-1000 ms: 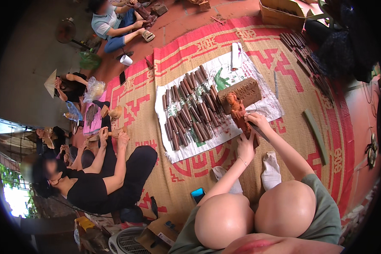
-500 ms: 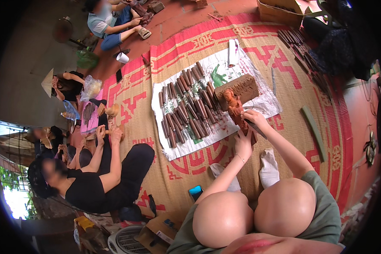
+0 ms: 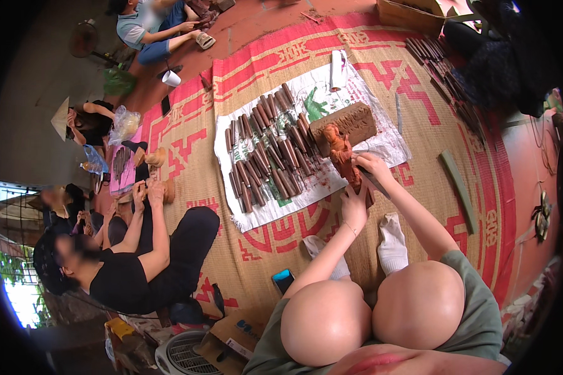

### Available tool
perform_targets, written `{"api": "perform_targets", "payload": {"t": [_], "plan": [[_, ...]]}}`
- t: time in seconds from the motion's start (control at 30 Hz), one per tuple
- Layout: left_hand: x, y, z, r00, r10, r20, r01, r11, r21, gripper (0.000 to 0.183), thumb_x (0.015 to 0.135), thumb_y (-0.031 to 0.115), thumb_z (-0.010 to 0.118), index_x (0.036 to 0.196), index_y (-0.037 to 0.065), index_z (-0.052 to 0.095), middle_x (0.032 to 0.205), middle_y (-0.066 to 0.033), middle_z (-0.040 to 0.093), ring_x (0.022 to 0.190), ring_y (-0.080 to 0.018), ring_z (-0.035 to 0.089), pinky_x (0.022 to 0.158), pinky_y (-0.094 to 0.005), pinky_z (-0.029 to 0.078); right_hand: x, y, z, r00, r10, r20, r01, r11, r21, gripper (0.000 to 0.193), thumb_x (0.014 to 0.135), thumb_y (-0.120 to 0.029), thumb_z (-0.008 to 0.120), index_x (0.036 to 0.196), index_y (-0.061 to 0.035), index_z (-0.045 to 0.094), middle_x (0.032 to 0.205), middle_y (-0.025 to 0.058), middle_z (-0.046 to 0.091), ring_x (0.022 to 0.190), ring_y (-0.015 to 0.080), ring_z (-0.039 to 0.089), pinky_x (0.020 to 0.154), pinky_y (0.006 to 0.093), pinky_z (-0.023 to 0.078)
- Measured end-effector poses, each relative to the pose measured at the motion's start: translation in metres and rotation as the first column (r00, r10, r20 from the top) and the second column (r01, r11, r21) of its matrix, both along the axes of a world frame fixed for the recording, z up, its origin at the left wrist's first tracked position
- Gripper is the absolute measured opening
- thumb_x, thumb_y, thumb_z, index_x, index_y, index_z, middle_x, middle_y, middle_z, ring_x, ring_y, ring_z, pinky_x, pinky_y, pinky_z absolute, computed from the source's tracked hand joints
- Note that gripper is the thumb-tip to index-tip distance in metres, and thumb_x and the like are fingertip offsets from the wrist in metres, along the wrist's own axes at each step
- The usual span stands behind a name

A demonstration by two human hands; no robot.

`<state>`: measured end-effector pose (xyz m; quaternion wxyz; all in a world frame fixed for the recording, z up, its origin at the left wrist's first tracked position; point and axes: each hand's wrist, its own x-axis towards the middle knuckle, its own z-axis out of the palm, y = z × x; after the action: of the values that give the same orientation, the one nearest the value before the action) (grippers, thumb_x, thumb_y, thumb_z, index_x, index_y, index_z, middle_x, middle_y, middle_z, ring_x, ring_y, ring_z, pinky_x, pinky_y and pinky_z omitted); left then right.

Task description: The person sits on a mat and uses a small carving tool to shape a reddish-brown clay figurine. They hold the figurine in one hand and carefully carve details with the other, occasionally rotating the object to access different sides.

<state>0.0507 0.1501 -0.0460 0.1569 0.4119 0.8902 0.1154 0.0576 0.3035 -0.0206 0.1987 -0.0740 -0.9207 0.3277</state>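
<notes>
A reddish-brown carved wooden figurine [image 3: 340,152] lies tilted with its upper end against a thick brown wooden block [image 3: 355,127]. My left hand [image 3: 355,210] is closed around its lower end. In my right hand [image 3: 371,165], the fingers pinch a slim carving tool [image 3: 378,185] whose dark shank runs back under the wrist; its tip against the figurine's side is too small to make out. To the left of the figurine, several carving chisels [image 3: 270,149] with brown round handles lie in rows on a white printed sack [image 3: 231,203].
A patterned straw mat [image 3: 419,206] lies under everything. On it are a white roll [image 3: 338,70], a green strip [image 3: 458,190] and a phone [image 3: 283,280] beside my left leg. More dark tools [image 3: 447,84] lie at right. A person in black [image 3: 125,275] sits at left, working a wooden piece.
The whole view has shifted a little, so the scene sits slightly further left and up. Both hands keep nearly the same hold on the figurine and the carving tool.
</notes>
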Motion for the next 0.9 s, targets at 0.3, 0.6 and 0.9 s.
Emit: {"api": "perform_targets", "payload": {"t": [0.3,0.6,0.9], "plan": [[0.001,-0.003,0.000,1.000,0.003,0.023,-0.004,1.000,0.024,0.096,0.063,0.010,0.078,0.144,0.021,0.028,0.119,-0.0263,0.037,0.096,-0.0458,0.050,0.071,-0.0463,0.055,0.008,-0.004,-0.005,1.000,-0.005,-0.010,0.004,0.994,-0.112,0.016,0.079,-0.007,0.058,0.095,-0.0066,0.062,0.102,0.0113,0.063,0.091,0.0307,0.062,0.075,0.0377,0.051],[0.001,-0.002,-0.004,1.000,-0.016,-0.010,0.016,0.999,0.036,0.097,0.063,0.010,0.079,0.144,0.019,0.028,0.118,-0.0278,0.037,0.096,-0.0466,0.050,0.070,-0.0449,0.055,0.006,0.000,-0.014,0.999,0.012,-0.045,-0.016,0.997,-0.079,0.015,0.077,-0.010,0.061,0.092,-0.0073,0.061,0.094,0.0103,0.062,0.090,0.0315,0.062,0.075,0.0390,0.050],[0.001,0.001,0.009,1.000,-0.012,0.028,0.013,0.999,-0.032,0.097,0.062,0.012,0.080,0.144,0.020,0.029,0.120,-0.0265,0.037,0.099,-0.0461,0.049,0.072,-0.0438,0.056,0.000,0.005,-0.016,1.000,0.006,-0.028,-0.008,0.995,-0.096,0.017,0.079,-0.010,0.060,0.095,-0.0061,0.062,0.098,0.0121,0.064,0.090,0.0328,0.062,0.075,0.0392,0.051]]}}
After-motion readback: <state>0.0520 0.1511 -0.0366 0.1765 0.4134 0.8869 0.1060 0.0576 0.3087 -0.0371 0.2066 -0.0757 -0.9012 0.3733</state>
